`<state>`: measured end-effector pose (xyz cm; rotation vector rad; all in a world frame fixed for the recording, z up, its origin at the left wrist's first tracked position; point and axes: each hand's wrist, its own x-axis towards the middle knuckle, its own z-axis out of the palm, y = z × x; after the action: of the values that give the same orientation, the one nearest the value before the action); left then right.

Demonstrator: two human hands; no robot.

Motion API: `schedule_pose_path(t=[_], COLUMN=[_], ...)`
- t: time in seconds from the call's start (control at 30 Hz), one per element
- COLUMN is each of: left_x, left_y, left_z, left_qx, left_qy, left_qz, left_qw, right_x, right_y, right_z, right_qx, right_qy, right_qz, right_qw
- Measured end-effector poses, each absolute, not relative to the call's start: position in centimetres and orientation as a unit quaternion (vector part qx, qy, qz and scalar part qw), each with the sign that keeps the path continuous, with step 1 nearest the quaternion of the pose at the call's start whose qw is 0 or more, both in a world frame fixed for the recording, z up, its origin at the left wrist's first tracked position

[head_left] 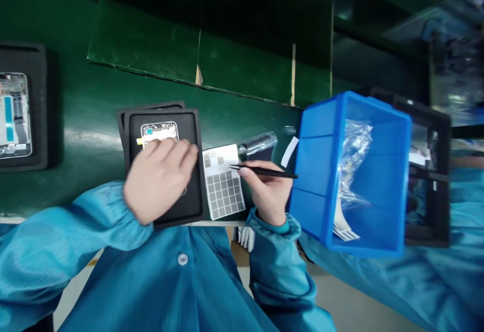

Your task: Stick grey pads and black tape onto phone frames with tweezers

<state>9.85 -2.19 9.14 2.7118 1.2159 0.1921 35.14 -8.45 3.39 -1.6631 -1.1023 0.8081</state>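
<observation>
My left hand (161, 175) lies flat, fingers together, on a phone frame (159, 131) that sits in a black foam tray (194, 190). My right hand (266, 190) is closed on black tweezers (264, 171), whose tip points left onto a white sheet of small grey square stickers (224, 185) lying beside the tray. Both arms wear blue sleeves.
A blue plastic bin (321, 170) with clear bags and paper stands right of my right hand. Another black tray with a phone frame (15, 115) lies at the far left on the green table (86, 135). A black box (434, 170) sits behind the bin.
</observation>
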Motion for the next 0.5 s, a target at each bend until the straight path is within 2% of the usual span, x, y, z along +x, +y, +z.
schedule_pose_path(t=[0.07, 0.17, 0.3, 0.5], left_x=[13.2, 17.6, 20.4, 20.8], left_y=[-1.3, 0.2, 1.6, 2.0], left_z=[8.9, 7.7, 6.8, 7.5], left_qx=[0.932, 0.944, 0.922, 0.907], left_qy=[0.339, 0.264, 0.276, 0.297], left_qz=[0.048, -0.038, -0.122, -0.161], left_qw=[0.123, 0.192, 0.243, 0.253], right_x=[35.1, 35.0, 35.6, 36.3], right_y=[-9.2, -9.4, -9.4, -9.4], right_z=[2.4, 1.4, 0.8, 0.9], right_qx=[-0.67, -0.65, -0.626, -0.595], right_qy=[-0.496, -0.53, -0.565, -0.607], right_qz=[0.349, 0.363, 0.364, 0.36], right_qw=[0.428, 0.405, 0.396, 0.385])
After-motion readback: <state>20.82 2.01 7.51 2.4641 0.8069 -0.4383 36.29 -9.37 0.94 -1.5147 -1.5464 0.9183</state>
